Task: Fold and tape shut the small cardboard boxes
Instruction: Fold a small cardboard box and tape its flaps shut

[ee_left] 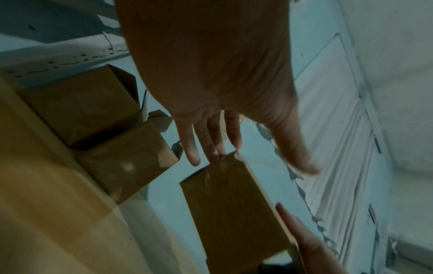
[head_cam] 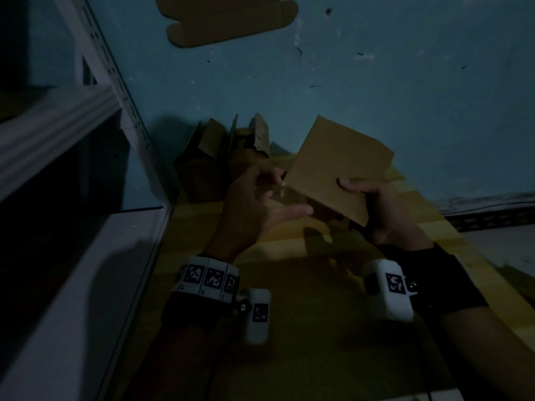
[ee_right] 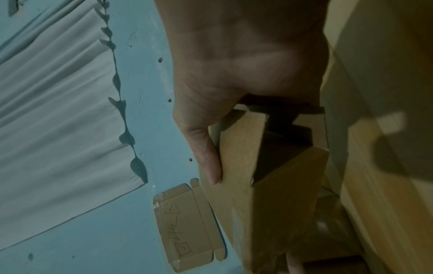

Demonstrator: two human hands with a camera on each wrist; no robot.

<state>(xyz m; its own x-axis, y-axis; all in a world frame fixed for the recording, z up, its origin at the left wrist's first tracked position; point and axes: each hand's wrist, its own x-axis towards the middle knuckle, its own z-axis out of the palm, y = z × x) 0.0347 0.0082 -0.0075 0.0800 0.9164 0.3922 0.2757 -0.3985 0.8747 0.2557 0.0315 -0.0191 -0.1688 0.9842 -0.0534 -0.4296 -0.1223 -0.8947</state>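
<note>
My right hand [head_cam: 373, 209] grips a small brown cardboard box [head_cam: 341, 169] above the table, thumb on its near face. In the right wrist view the thumb [ee_right: 211, 166] lies along the box [ee_right: 239, 148], whose near end shows dark open flaps. To the box's left, my left hand [head_cam: 278, 195] has straight fingers. In the left wrist view its fingertips [ee_left: 216, 155] touch the top edge of the box [ee_left: 234, 207], where a strip of clear tape [ee_left: 211, 178] shines. The thumb is blurred.
Folded boxes [head_cam: 220, 160] stand with flaps up against the blue wall, also shown as boxes [ee_left: 93, 115] in the left wrist view. A flat cardboard blank [head_cam: 228, 21] hangs on the wall. A white shelf rack [head_cam: 72, 140] fills the left. Below lies the yellow wooden table [head_cam: 304, 299].
</note>
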